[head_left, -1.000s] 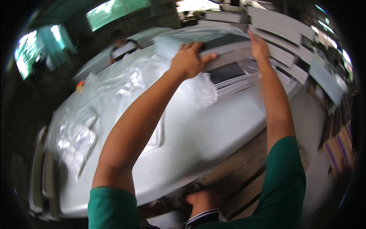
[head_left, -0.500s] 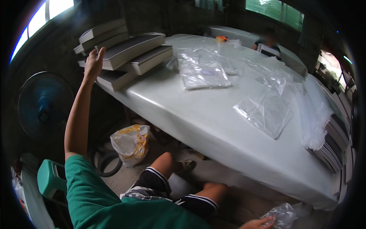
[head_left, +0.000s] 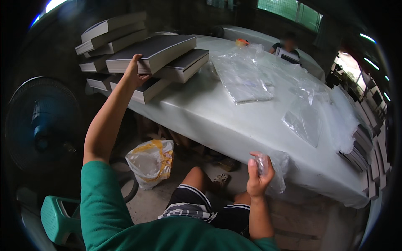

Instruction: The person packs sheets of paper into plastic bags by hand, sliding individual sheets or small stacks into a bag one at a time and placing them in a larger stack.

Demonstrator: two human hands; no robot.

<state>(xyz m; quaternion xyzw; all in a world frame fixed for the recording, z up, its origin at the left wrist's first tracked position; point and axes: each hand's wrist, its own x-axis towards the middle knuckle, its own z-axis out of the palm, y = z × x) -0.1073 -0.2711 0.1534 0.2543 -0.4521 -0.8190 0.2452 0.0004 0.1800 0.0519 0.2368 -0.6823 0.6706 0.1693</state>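
At the left end of the table, my left hand [head_left: 135, 72] grips the near corner of a thick dark-covered book [head_left: 153, 49], thumb along its upper edge and fingers beneath. That book rests, slightly tilted, on other thick books [head_left: 182, 67] stacked under it. Before my body, over the table's front edge, my right hand [head_left: 258, 178] is closed on a crumpled clear plastic bag [head_left: 279, 172], part of which hangs out beside the wrist. Behind the left hand stands another pile of books [head_left: 112, 35].
Clear plastic bags [head_left: 245, 79] lie on the white-covered table [head_left: 209, 119], with an orange tape roll [head_left: 241, 42] farther back. Book stacks [head_left: 361, 146] line the right end. A person [head_left: 288, 47] sits opposite. On the left are a fan [head_left: 42, 121], green stool [head_left: 58, 219] and rubbish bag [head_left: 151, 163].
My left hand has moved right, from beside the stack onto the dark-covered book's corner. My right hand has risen from the lower edge with the plastic bag. The view has shifted.
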